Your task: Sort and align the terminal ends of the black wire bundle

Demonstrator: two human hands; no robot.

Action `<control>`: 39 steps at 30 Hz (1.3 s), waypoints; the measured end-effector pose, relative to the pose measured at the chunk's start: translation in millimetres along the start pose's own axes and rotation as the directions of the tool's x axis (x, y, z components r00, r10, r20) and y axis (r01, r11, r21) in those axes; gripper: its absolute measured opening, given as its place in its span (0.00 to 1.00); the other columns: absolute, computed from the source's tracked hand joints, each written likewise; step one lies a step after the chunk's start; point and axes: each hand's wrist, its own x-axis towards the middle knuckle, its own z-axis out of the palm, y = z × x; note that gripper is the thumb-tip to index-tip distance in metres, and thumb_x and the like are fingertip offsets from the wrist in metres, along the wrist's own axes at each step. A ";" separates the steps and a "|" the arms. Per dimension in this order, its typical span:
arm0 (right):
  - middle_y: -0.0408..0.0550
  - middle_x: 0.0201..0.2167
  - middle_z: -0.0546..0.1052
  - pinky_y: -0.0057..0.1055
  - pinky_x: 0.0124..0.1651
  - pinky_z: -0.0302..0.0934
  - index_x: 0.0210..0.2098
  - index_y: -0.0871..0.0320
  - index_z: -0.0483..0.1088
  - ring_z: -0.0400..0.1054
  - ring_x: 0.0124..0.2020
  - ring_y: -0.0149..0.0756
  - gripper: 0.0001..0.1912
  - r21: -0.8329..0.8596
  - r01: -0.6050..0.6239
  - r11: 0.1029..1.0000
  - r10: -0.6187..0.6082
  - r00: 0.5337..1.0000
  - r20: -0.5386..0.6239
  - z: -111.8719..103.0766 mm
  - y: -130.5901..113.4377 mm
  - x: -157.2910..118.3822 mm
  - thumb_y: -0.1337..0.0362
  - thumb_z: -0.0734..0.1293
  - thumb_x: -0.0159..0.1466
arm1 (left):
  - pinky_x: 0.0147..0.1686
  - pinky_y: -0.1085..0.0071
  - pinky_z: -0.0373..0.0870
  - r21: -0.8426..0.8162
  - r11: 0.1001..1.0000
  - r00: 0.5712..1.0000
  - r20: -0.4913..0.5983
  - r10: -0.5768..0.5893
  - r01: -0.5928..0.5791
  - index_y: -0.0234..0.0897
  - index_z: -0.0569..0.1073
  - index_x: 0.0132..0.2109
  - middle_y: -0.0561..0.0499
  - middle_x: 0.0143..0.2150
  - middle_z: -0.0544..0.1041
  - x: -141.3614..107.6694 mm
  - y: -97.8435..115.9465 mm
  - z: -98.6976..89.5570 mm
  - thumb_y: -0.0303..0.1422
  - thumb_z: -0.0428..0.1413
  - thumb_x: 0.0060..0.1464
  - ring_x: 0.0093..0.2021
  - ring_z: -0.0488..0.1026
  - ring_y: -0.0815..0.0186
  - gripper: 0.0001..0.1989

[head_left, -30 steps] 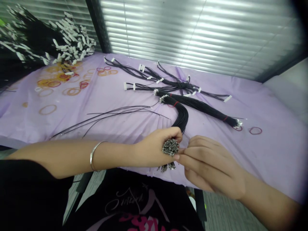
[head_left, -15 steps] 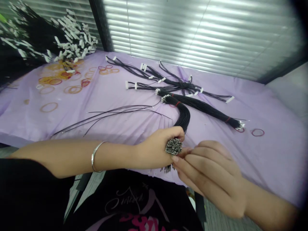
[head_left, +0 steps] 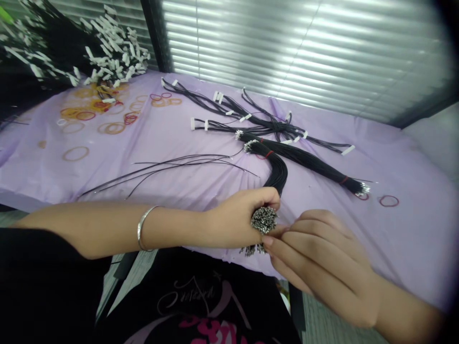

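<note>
My left hand (head_left: 233, 217) is closed around a bundle of black wires (head_left: 277, 172). The bundle's tightly packed metal-tipped ends (head_left: 264, 220) face me out of the fist, and more metal tips (head_left: 254, 250) poke out below it. From the fist the bundle curves up over the cloth to a red rubber band near its far end. My right hand (head_left: 322, 260) has its thumb and fingertips pressed together right beside the tips, against the left hand's lower edge. Whatever lies in that pinch is hidden by the fingers.
A second banded wire bundle (head_left: 308, 162) lies behind, with white-connector cables (head_left: 279, 126) beyond it. Several loose wires (head_left: 172, 167) lie left on the purple cloth (head_left: 43, 162). Rubber bands (head_left: 113, 127) are scattered there, below a heap of white-ended cables (head_left: 114, 52). Window blinds stand behind.
The whole view has shifted slightly, so the table things appear a little farther right. Both hands keep nearly the same pose at the wire ends, the right one still pinching.
</note>
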 end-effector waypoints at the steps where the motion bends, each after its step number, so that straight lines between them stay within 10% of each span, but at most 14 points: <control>1: 0.46 0.26 0.77 0.34 0.33 0.65 0.35 0.67 0.74 0.70 0.31 0.31 0.04 0.005 -0.003 1.000 0.003 1.000 -0.005 0.8 0.3 0.0 0.77 0.67 0.60 | 0.23 0.75 0.57 0.001 1.000 1.000 0.004 0.000 0.000 0.38 0.56 0.29 0.56 0.25 0.60 0.0 0.1 -0.2 0.32 0.59 0.44 0.26 0.55 0.72 0.16; 28: 0.44 0.25 0.75 0.32 0.33 0.68 0.35 0.63 0.72 0.70 0.31 0.31 0.05 -0.087 -0.023 0.996 0.016 0.997 -0.077 9.3 -0.2 -1.8 0.75 0.69 0.58 | 0.26 0.75 0.57 -0.103 0.992 0.996 -0.051 -0.079 0.074 0.37 0.57 0.29 0.58 0.26 0.58 -4.0 10.1 1.4 0.30 0.59 0.46 0.27 0.56 0.74 0.14; 39: 0.46 0.28 0.70 0.29 0.31 0.66 0.36 0.61 0.68 0.65 0.31 0.30 0.07 0.237 -0.305 0.922 0.312 0.950 0.011 5.8 -6.3 5.8 0.77 0.65 0.59 | 0.25 0.75 0.57 -0.034 0.999 0.999 -0.013 -0.040 0.039 0.38 0.58 0.30 0.56 0.27 0.63 0.5 8.5 1.3 0.28 0.56 0.39 0.28 0.58 0.72 0.13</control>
